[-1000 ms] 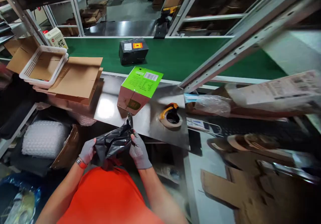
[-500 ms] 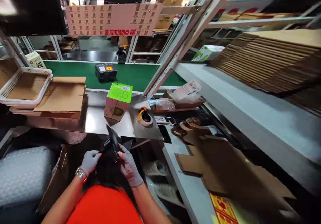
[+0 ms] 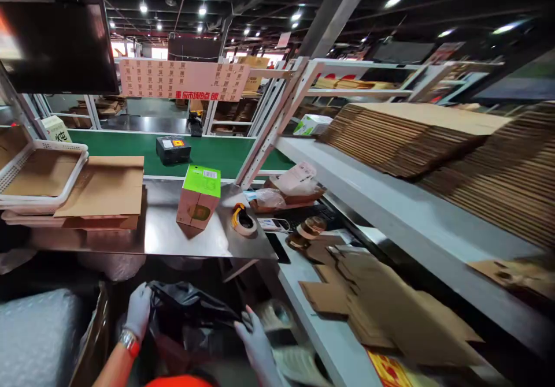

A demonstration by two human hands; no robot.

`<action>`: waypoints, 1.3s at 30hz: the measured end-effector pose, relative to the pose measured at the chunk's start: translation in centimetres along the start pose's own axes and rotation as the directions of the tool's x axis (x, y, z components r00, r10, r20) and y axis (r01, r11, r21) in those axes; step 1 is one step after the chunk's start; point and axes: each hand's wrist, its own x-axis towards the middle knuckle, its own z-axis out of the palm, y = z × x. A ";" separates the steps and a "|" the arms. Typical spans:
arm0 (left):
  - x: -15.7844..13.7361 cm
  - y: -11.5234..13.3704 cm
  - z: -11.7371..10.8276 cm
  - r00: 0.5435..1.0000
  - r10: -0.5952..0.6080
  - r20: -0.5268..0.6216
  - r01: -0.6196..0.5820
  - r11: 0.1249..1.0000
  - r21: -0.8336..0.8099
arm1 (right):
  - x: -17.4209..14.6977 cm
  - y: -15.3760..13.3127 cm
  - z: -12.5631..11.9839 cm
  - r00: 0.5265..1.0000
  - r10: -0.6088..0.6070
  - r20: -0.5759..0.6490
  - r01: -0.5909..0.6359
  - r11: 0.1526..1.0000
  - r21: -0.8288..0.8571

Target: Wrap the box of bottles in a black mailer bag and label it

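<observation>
A black plastic bag is stretched between my two gloved hands, below the front edge of the metal table. My left hand, with a watch on its wrist, grips the bag's left edge. At the opposite edge, my right hand pinches the plastic between thumb and fingers. The bag's mouth is spread wide, and its lower part is dark and hard to make out. Beyond the hands, a green-topped box stands on the metal table, with a tape dispenser to its right.
A black parcel sits on the green conveyor belt. White baskets and flat cardboard are at left, above bubble wrap. Flattened cartons lie on the right-hand bench, below a shelf of stacked cardboard.
My hands have moved apart, pulling the bunched black bag open between them. The camera view has tilted upward, showing more of the ceiling.
</observation>
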 end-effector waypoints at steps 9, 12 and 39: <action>-2.9 3.4 2.3 0.923 0.131 0.361 -0.209 0.960 0.185 | -4.1 -8.7 12.3 0.748 -0.343 0.569 0.566 0.777 -0.276; -3.0 3.6 0.7 0.913 0.139 0.384 -0.250 0.933 0.257 | -4.1 -8.5 13.9 0.777 -0.301 0.553 0.517 0.806 -0.288; -2.4 -0.2 -3.0 0.920 -0.164 0.357 -0.209 0.563 0.799 | -0.3 -14.8 -0.4 0.893 -0.436 0.111 0.373 0.581 -0.723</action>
